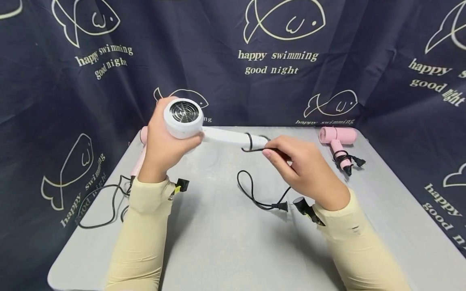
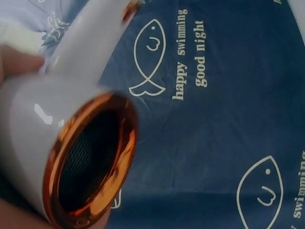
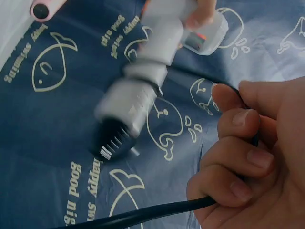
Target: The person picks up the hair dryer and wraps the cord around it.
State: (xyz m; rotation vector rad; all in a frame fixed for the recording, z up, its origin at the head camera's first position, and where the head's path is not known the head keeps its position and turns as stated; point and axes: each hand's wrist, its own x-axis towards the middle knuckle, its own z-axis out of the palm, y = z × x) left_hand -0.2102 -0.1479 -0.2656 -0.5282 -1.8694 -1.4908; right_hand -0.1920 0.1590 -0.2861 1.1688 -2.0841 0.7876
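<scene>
Dark fish-print curtains (image 1: 218, 60) are hanging behind a pale table (image 1: 211, 242). Above it, the left hand (image 1: 160, 139) is gripping a white hair dryer (image 1: 212, 136) by its head, while the right hand (image 1: 303, 167) is pinching its black cord (image 3: 157, 211). Winding is seemingly only beginning: cord is circling the handle (image 1: 234, 138), but a long stretch is trailing toward the plug (image 1: 280, 206). Far right, a pink dryer (image 1: 336, 139) is lying wrapped; left, another dryer's loose cord (image 1: 114, 202) is sprawling, apparently awaiting its turn

- Pink plastic hair dryer (image 1: 143, 135), left: partly hidden by left hand (image 1: 162, 143).
- White plastic hair dryer (image 3: 161, 45): handle end blurred, right wrist view.
- Thin black cord (image 3: 162, 210): cut off, same view.
</scene>
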